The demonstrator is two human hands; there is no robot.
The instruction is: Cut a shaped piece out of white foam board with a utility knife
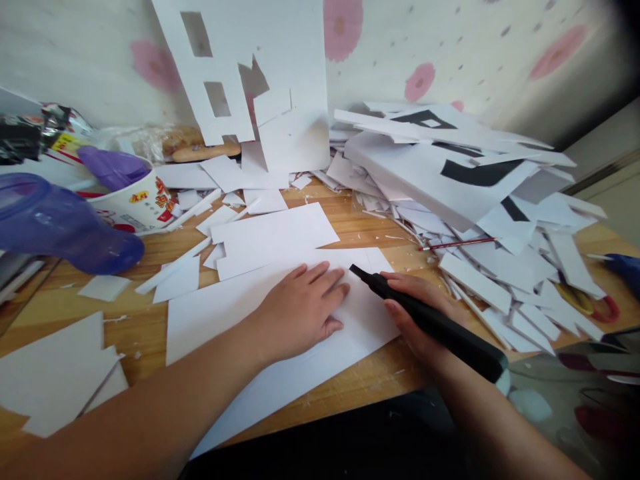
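Observation:
My left hand (303, 308) lies flat with fingers stretched out, pressing on a large white foam board sheet (215, 330) on the wooden table. My right hand (420, 310) is wrapped round a black utility knife (440, 327). The knife points up and left, its dark tip just above or on the sheet, right of my left fingertips; contact I cannot tell. Behind the sheet lies a smaller white board piece (275, 233) with a notched left edge.
A tall white board with cut-out openings (300, 60) leans on the wall. Piled white offcuts (415, 180) fill the right side, with a thin red stick (457, 244) on them. At left are a purple bottle (65, 223) and a paper tub (133, 200). Scissors handles (605, 309) show far right.

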